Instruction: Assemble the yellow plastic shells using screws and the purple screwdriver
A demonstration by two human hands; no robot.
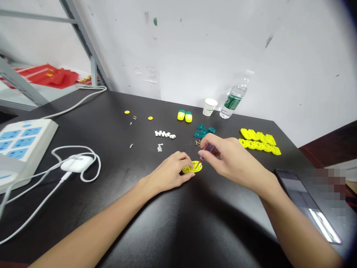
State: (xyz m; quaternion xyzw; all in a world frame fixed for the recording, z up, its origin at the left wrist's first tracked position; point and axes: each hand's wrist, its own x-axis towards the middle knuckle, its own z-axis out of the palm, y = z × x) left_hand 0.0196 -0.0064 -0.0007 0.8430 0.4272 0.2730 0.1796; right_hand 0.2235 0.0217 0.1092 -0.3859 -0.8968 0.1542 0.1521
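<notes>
My left hand (pixel 171 172) rests on the black table (pixel 117 208), fingers curled and pinching a small yellow plastic part (pixel 193 166) flat against the tabletop. My right hand (pixel 230 158) is closed around a small dark red screwdriver (pixel 208 150), its tip down on the yellow part. Just behind the hands lie several teal plastic shells (pixel 204 131) and tiny brass pieces (pixel 198 142).
Two rows of yellow shells (pixel 259 141) lie at right, with a phone (pixel 306 203) nearer me. Two yellow-teal assembled pieces (pixel 185 115), white small parts (pixel 164 134), two yellow discs (pixel 127 112), a paper cup (pixel 209 107), a water bottle (pixel 233 98). Power strip (pixel 22 143) and white charger (pixel 76 163) at left.
</notes>
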